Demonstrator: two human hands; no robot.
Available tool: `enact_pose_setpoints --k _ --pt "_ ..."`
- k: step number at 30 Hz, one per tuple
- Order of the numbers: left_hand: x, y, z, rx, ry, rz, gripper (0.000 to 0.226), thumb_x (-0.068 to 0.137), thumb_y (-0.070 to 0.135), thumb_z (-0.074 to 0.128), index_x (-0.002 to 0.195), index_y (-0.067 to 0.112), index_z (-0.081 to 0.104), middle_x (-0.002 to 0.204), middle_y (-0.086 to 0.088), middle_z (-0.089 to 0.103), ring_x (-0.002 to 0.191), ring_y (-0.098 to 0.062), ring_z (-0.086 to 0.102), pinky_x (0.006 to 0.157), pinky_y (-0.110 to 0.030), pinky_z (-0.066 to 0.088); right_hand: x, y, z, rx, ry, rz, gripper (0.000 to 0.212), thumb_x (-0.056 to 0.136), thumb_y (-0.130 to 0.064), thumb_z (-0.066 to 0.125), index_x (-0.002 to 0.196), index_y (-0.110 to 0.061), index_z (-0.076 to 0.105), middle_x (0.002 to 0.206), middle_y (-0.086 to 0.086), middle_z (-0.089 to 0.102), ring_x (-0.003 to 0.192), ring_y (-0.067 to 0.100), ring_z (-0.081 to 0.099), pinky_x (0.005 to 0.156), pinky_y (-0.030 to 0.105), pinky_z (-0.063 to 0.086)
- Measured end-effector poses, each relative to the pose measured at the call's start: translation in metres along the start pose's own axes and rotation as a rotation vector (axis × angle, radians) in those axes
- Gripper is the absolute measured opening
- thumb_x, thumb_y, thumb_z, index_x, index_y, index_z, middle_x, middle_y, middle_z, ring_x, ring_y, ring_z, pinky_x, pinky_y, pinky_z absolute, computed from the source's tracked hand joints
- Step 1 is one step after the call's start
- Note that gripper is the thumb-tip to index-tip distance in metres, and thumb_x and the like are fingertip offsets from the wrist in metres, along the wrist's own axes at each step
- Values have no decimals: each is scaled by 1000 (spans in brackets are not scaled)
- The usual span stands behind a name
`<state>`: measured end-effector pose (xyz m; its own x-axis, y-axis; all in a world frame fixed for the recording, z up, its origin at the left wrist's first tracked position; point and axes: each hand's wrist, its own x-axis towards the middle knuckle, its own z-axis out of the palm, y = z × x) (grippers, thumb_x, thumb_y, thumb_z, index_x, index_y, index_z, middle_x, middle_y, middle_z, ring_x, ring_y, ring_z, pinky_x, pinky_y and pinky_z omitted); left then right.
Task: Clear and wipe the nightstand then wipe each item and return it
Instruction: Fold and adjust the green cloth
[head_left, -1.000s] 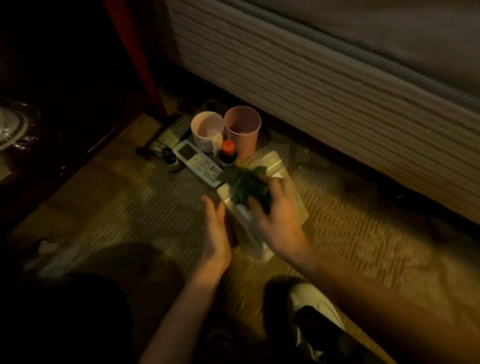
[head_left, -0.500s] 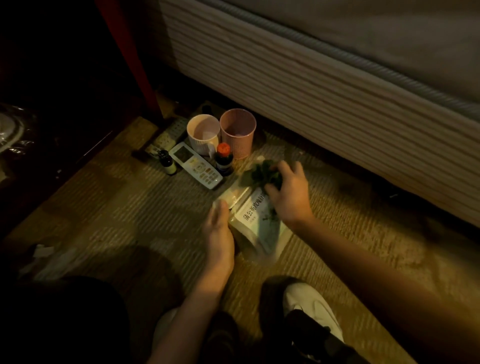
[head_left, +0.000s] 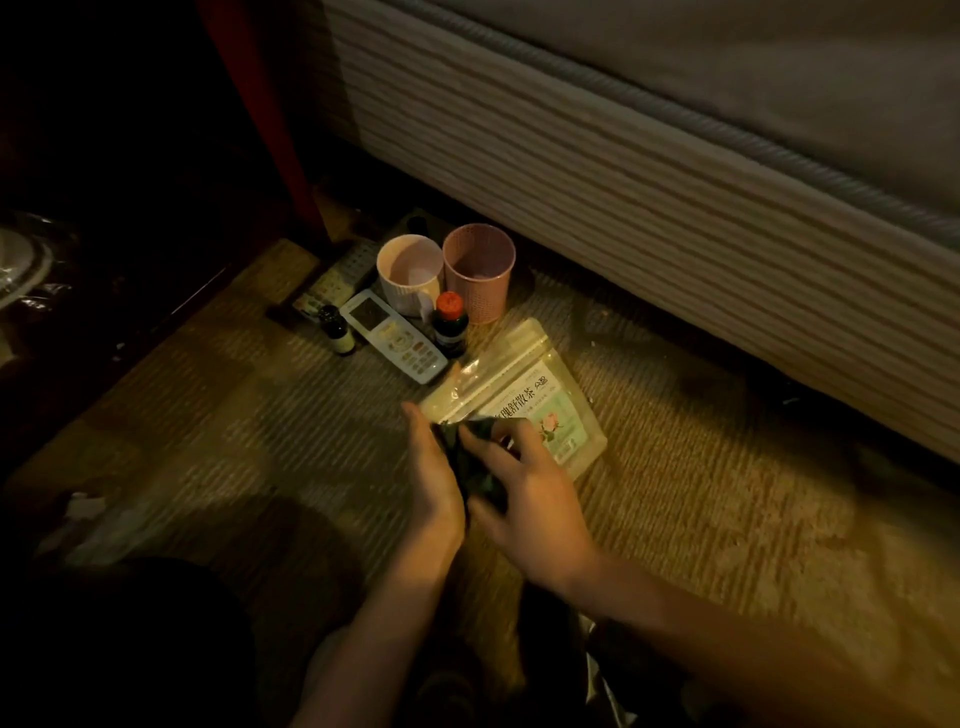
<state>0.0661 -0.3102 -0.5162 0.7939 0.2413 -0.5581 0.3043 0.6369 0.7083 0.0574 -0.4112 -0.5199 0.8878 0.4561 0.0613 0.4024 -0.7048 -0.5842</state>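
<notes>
A pale green tea pouch (head_left: 540, 410) with printed characters and a rose picture lies flat on the woven floor mat (head_left: 234, 415). Just in front of it, a dark green cloth (head_left: 470, 462) is bunched between my two hands. My left hand (head_left: 434, 480) holds the cloth's left side, and my right hand (head_left: 527, 499) grips it from the right. Most of the cloth is hidden between the palms. Behind the pouch stand a white mug (head_left: 408, 273), a pink perforated cup (head_left: 480, 270), an orange-capped dark bottle (head_left: 450, 325), a white remote (head_left: 397, 338) and a small dark-capped bottle (head_left: 335, 328).
The striped side of a mattress (head_left: 623, 182) runs along the right and back. A second remote (head_left: 337, 278) lies behind the white one. Dark furniture with a red post (head_left: 270, 104) fills the left. My shoe (head_left: 602, 686) is at the bottom.
The pouch, propped up by my left hand before, now lies flat on the mat. My right hand has pulled the cloth back off it, and both hands now hold the cloth together.
</notes>
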Motion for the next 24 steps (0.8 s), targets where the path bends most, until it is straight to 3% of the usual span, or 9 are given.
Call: enact_pose_setpoints --k 3,6,11,16,18,21,24 --pt "1 4 -2 49 -26 -5 53 98 52 20 115 22 60 108 -7 69 103 -20 64 81 -32 51 11 9 -3 -19 47 10 55 82 -30 61 136 -25 49 118 4 45 97 16 54 76 29 51" --pt "2 1 -3 121 -44 25 50 98 49 24 131 23 52 123 -8 62 114 -22 58 96 -40 45 37 30 -15 -9 142 183 55 89 -24 56 141 -27 41 127 2 38 107 11 44 89 26 45" --pt "1 0 -4 111 -52 29 38 99 46 22 119 33 52 116 -1 62 111 -17 59 96 -38 45 76 61 -33 -44 130 503 47 94 -24 52 140 -24 42 132 7 36 110 23 53 94 34 48" --pt "2 0 -2 40 -34 5 38 97 52 22 114 39 53 124 -5 61 114 -21 57 101 -44 42 41 36 -17 -70 135 244 52 89 -19 57 139 -23 44 128 2 37 109 14 47 90 21 41" --pt "2 0 -1 16 -45 14 39 98 52 19 110 42 55 116 -1 64 111 -21 59 95 -41 46 12 17 -3 -29 92 98 54 83 -15 61 135 -21 50 121 4 43 103 17 51 85 25 46" --pt "8 0 -5 -23 -36 14 44 99 51 22 108 40 63 100 -3 73 94 -19 69 81 -35 55 -5 5 10 -17 35 -35 51 78 -24 57 129 -19 56 111 8 49 97 23 58 75 32 53" --pt "8 1 -7 25 -43 37 38 98 41 37 126 26 57 114 -9 68 102 -22 67 84 -36 54 11 17 3 -69 61 -48 46 81 -24 60 126 -17 59 108 9 51 90 23 59 69 33 54"
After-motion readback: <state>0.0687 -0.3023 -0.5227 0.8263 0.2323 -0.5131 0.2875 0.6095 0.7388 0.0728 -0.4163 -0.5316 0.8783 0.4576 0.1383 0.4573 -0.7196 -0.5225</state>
